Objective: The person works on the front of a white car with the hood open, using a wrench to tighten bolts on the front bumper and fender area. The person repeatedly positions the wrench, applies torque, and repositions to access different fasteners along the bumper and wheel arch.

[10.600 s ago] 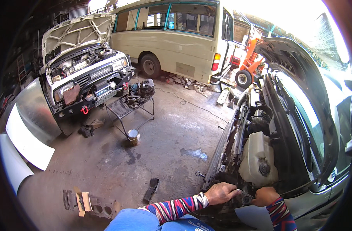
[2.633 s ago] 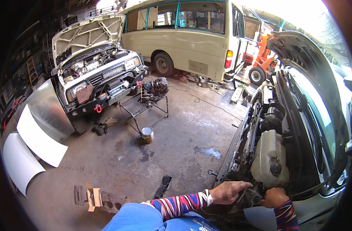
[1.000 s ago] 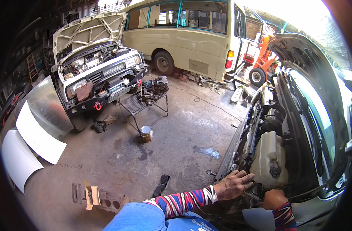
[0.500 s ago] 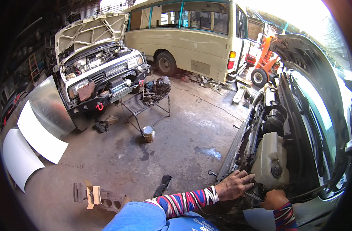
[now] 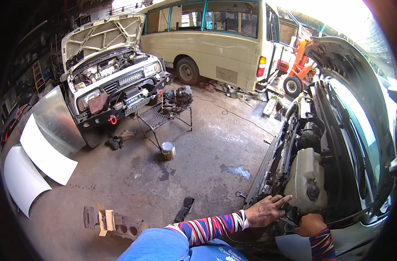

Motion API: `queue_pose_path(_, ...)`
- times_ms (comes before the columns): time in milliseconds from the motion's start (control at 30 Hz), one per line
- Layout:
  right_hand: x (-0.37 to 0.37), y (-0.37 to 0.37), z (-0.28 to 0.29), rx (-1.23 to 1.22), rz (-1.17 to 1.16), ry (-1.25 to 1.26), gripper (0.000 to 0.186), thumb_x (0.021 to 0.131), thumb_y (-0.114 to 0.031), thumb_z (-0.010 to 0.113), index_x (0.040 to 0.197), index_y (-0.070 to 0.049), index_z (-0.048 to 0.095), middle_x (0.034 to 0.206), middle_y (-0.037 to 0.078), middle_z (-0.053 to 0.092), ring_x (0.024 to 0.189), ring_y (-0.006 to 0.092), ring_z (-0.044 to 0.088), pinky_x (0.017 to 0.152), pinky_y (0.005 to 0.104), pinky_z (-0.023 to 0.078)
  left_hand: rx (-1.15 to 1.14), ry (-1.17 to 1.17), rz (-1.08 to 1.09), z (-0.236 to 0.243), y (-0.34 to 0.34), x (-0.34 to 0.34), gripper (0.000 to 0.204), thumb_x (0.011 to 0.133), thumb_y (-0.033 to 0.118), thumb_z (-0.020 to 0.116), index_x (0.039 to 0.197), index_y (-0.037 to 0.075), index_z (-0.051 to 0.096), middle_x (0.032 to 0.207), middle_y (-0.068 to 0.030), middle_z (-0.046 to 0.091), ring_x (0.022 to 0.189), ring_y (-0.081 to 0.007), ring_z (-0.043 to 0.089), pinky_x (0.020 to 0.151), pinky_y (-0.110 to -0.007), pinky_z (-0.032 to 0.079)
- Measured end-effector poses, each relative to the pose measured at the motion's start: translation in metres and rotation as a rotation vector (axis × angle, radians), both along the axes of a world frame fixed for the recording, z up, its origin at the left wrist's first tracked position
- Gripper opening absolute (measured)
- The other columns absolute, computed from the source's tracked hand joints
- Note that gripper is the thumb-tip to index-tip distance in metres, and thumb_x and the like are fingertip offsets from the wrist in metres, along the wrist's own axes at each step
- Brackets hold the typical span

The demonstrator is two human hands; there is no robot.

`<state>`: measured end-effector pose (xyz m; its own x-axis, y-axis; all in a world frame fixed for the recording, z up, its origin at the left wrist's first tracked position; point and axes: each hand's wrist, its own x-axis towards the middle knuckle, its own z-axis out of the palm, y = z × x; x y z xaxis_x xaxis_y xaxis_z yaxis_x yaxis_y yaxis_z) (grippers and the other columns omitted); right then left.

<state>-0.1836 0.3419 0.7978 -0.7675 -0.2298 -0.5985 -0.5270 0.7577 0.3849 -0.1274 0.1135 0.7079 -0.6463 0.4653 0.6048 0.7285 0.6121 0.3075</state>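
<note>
I lean over the open engine bay [image 5: 313, 143] of a white car on my right. My left hand [image 5: 267, 209], in a striped sleeve, rests on the front edge of the bay with its fingers spread and pointing right. My right hand [image 5: 310, 223] is lower and deeper in, fingers closed around a dark part I cannot make out. A white plastic reservoir [image 5: 306, 178] with a black cap sits just above both hands. The raised bonnet [image 5: 359, 74] arches over the bay.
A white off-road car [image 5: 113, 82] with open bonnet stands far left, a beige bus [image 5: 216, 39] behind. A metal stand [image 5: 163, 117] carrying engine parts, a tin can [image 5: 167, 150], white body panels [image 5: 42, 156], a dark tool [image 5: 184, 208] and a cardboard box [image 5: 106, 219] lie on the concrete floor.
My left hand has shifted right along the bay's front edge and spread its fingers. The view has drifted slightly; my right hand stays low in the bay.
</note>
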Motion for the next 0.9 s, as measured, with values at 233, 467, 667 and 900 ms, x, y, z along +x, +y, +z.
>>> queue_pose_path(233,0.000,0.000,0.000,0.015,-0.004,-0.006,0.055,0.078,-0.055,0.065,0.102,-0.007,0.077,0.102,0.017,0.074,0.101,0.0334,0.071,0.091,0.0426,0.054,0.030,0.009,-0.034,-0.002,0.001,-0.002,0.028,0.080,0.021,0.073,0.098,0.000,0.067,0.153,-0.0311,0.029,0.121,-0.0407,0.050,0.103,-0.046,0.045)
queue_pose_path(467,0.002,-0.003,0.004,0.024,0.021,-0.028,0.066,0.078,-0.068,0.063,0.099,-0.007,0.078,0.102,0.016,0.074,0.101,0.0334,0.071,0.090,0.0419,0.054,0.060,-0.119,-0.092,-0.009,-0.002,-0.004,0.030,0.086,0.021,0.070,0.103,-0.002,0.065,0.138,-0.0356,0.043,0.117,-0.0443,0.053,0.100,-0.046,0.046)
queue_pose_path(667,0.004,-0.007,0.010,0.011,-0.022,-0.034,0.075,0.076,-0.077,0.060,0.096,-0.007,0.078,0.101,0.017,0.074,0.100,0.0335,0.070,0.090,0.0422,0.053,0.138,-0.553,-0.078,-0.012,0.002,0.001,0.030,0.097,0.029,0.059,0.103,0.000,0.062,0.099,-0.0276,0.064,0.092,-0.0442,0.062,0.080,-0.049,0.049)
queue_pose_path(900,0.001,-0.002,0.003,-0.018,0.027,-0.027,0.068,0.079,-0.071,0.062,0.094,-0.006,0.078,0.099,0.018,0.074,0.099,0.0341,0.070,0.089,0.0428,0.054,0.515,-1.106,0.038,-0.013,0.022,0.012,0.043,0.100,0.041,0.054,0.104,-0.001,0.060,0.084,-0.0212,0.066,0.085,-0.0406,0.064,0.078,-0.049,0.049)
